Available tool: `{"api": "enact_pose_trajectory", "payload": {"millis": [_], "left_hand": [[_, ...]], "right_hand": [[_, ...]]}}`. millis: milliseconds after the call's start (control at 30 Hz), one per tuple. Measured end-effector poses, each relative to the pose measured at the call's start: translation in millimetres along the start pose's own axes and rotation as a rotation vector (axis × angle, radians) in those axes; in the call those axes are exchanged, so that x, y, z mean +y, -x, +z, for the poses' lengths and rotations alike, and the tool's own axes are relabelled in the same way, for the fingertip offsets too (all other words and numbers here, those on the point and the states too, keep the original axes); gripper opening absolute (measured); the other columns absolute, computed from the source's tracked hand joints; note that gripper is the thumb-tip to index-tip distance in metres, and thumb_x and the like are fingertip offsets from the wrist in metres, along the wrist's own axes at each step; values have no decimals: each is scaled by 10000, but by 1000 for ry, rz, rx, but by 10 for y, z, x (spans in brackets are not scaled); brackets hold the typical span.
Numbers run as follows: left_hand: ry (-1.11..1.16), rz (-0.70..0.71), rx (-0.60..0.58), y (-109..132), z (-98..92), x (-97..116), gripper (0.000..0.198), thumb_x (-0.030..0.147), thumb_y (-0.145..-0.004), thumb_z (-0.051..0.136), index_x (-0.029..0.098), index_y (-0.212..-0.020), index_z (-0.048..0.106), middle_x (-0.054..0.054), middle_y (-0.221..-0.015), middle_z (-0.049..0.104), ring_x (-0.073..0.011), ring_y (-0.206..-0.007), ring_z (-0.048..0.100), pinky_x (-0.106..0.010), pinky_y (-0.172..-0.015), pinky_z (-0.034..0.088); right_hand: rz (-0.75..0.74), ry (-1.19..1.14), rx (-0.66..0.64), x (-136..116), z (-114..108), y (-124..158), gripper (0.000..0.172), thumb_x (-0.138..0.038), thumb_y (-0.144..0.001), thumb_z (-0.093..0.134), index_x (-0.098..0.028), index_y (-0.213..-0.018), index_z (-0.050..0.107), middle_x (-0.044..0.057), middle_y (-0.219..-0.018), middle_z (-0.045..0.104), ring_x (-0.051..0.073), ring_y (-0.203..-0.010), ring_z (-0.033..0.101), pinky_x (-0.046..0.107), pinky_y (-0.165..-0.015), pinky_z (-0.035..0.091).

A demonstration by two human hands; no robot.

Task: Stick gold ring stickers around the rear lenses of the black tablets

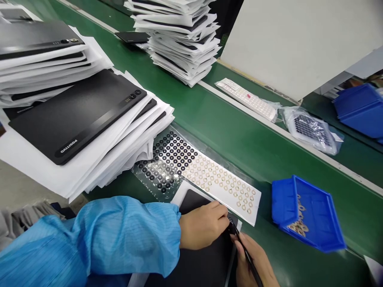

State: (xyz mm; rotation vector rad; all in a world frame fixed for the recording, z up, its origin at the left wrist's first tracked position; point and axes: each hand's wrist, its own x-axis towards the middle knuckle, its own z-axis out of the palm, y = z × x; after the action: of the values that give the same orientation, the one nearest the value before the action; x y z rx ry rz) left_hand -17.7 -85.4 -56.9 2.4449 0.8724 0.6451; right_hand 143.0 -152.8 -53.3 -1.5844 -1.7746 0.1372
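At the hands, a black tablet (lower end unseen).

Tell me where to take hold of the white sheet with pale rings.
I'd pinch the white sheet at its lower-right corner, coming from the right. It looks thin and lies flat, and that corner is bare of rings, with open bench beside it. The left end meets black rings; the left hand crowds the lower edge.

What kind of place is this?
Probably a factory assembly line: there are piles of black tablet back covers with paper between them, a sheet of little rings, and a blue parts bin.
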Motion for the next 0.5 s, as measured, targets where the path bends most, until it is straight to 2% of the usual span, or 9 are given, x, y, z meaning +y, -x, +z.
{"api": "enact_pose_trajectory", "payload": {"millis": [100,200,333,433,500], "left_hand": [[-4,-4,25,9,18,-1,107,30,-848,486,102,-854,565,-85,-940,546,-190,-849,486,-262,-791,452],[0,-12,20,-7,14,-2,99,38,-851,497,105,-850,569,-79,-946,548,-186,-848,494,-262,-791,451],[9,-109,-42,-109,-43,25,83,105,-901,508,125,-850,571,-55,-895,557,-171,-818,529,-256,-763,453],[-31,-147,-93,-208,-69,62,83,206,-909,571,132,-871,571,-45,-873,575,-177,-802,558,-268,-724,459],[-56,-142,-121,-254,-52,82,126,248,-890,613,133,-864,569,-47,-876,589,-188,-808,571,-279,-705,461]], "right_hand": [[35,-40,-33,29,-25,-8,126,-294,-912,547,-216,-939,642,63,-815,718,242,-740,685,389,-673,541],[53,-69,-10,44,-30,-13,106,-279,-905,559,-217,-926,643,58,-783,712,238,-742,673,388,-697,523],[164,-100,32,68,-44,-13,131,-313,-893,572,-200,-913,637,79,-800,691,246,-791,643,399,-761,482],[283,-134,48,123,-97,-24,209,-381,-895,544,-190,-864,624,84,-817,657,237,-774,624,381,-746,471],[275,-158,30,173,-152,-36,274,-412,-912,491,-190,-810,616,83,-828,624,232,-792,604,369,-742,460]]}}
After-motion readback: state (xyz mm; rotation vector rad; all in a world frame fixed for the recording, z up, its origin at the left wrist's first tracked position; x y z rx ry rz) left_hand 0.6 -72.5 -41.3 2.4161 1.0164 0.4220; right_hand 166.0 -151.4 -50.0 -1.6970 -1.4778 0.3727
